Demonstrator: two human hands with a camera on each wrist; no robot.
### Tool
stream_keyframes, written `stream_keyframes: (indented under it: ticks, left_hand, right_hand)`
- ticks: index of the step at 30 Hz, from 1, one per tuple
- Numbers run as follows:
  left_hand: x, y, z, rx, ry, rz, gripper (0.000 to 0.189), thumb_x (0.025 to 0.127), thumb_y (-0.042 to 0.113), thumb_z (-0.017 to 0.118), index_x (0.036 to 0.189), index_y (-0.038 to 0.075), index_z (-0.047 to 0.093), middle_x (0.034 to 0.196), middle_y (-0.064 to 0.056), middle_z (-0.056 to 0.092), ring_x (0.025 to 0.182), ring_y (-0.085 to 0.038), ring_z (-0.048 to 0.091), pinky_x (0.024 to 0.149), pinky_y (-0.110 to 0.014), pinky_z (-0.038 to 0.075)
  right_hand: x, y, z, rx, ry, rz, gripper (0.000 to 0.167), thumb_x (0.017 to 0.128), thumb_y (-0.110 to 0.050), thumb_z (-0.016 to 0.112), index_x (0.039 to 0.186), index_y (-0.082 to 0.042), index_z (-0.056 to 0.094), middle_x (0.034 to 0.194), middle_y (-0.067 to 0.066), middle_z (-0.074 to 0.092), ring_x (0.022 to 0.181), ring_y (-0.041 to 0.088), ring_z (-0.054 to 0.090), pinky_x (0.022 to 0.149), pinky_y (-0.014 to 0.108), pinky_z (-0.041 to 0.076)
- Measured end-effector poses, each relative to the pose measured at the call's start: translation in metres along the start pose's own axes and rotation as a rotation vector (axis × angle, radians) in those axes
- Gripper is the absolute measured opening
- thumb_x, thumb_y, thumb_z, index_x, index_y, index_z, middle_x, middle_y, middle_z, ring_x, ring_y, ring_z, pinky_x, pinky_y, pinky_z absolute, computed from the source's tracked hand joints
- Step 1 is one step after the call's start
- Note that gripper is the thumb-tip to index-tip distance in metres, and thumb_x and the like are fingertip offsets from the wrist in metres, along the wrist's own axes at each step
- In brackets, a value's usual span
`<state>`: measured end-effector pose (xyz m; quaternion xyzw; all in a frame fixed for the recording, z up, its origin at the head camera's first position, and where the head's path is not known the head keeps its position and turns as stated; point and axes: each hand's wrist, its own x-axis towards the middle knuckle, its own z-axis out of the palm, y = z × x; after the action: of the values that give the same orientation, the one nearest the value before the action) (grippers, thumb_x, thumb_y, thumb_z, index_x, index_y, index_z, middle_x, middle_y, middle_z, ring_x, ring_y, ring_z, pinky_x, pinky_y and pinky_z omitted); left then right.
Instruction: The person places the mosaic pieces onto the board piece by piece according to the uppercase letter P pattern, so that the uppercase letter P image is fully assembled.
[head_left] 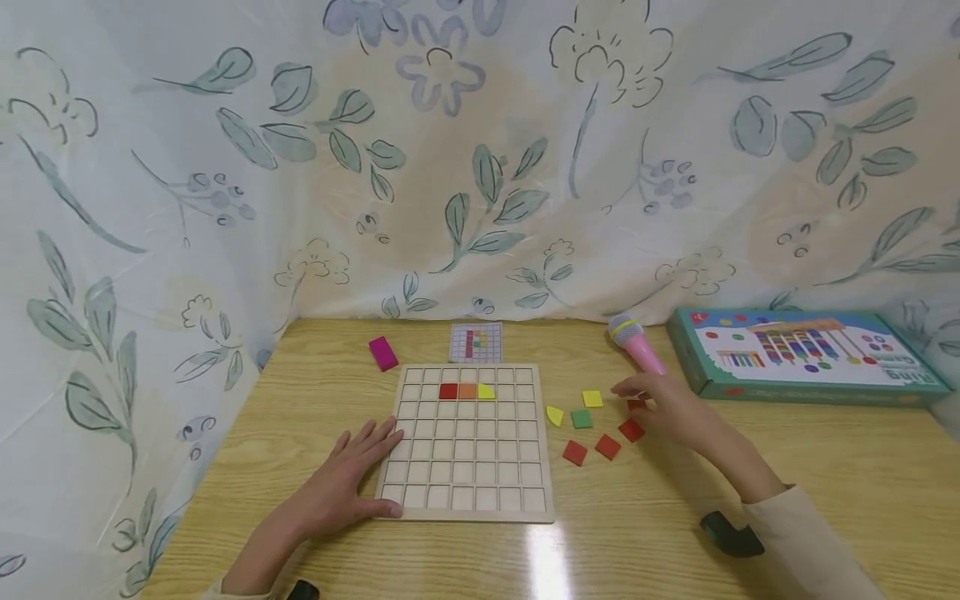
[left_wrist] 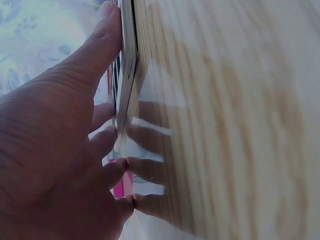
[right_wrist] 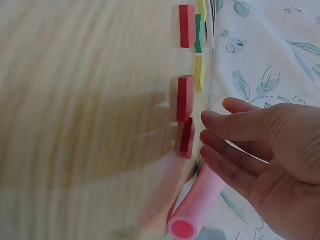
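A wooden grid board (head_left: 465,517) lies flat, with a dark red tile (head_left: 448,391), an orange tile (head_left: 467,391) and a yellow rounded tile (head_left: 486,391) in one upper row. My left hand (head_left: 341,479) rests along its left edge, fingers spread, thumb (left_wrist: 106,37) at the near left corner. To the right of the board, my right hand (head_left: 671,412) hovers over a red tile (head_left: 637,405) that it partly hides. Its fingers are loosely bent, nothing showing between them. Nearby lie several more red tiles (head_left: 608,447), a green square (head_left: 581,419), a yellow square (head_left: 592,398) and a yellow rounded piece (head_left: 554,416).
Behind the board lies a pattern card (head_left: 476,342), with a magenta block (head_left: 383,354) to its left. A pink toy microphone (head_left: 637,343) lies beyond my right hand, beside a flat green toy box (head_left: 810,358). A floral cloth (head_left: 480,167) hangs along the table's back.
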<state>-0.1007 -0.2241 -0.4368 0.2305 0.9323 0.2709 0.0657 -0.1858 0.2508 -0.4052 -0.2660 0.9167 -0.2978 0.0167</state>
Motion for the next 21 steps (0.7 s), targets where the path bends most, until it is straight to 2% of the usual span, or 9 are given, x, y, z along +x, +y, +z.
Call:
stream_keyframes:
  ticks: [8,16,21]
  left_hand:
    - [0.000,0.000,0.001,0.002,0.004,0.007,0.096,0.076,0.060,0.073,0.150,0.009,0.039,0.160,-0.011,0.026,0.147,-0.040,0.016,0.115,-0.063,0.008]
    - [0.000,0.000,0.002,0.000,-0.005,-0.001,0.096,0.076,0.061,0.072,0.151,0.010,0.039,0.160,-0.010,0.026,0.147,-0.040,0.015,0.116,-0.063,0.007]
    - [0.000,-0.001,0.002,-0.007,-0.013,-0.008,0.096,0.076,0.062,0.071,0.151,0.010,0.039,0.161,-0.010,0.025,0.147,-0.040,0.014,0.116,-0.064,0.006]
  right_hand:
    - [-0.002,0.008,0.006,-0.143,-0.030,0.031,0.029,0.078,0.012,0.070,0.106,0.003,0.070,0.094,0.006,0.069,0.082,0.021,0.059,0.076,0.041,0.056]
    - [-0.003,0.011,0.007,-0.175,-0.021,-0.006,0.032,0.075,0.016,0.071,0.105,0.004,0.070,0.092,0.005,0.068,0.082,0.020,0.059,0.075,0.042,0.056]
    - [-0.001,0.010,0.006,-0.171,-0.029,0.019,0.036,0.072,0.016,0.073,0.106,0.003,0.070,0.086,0.002,0.065,0.078,0.018,0.058,0.071,0.037,0.056]
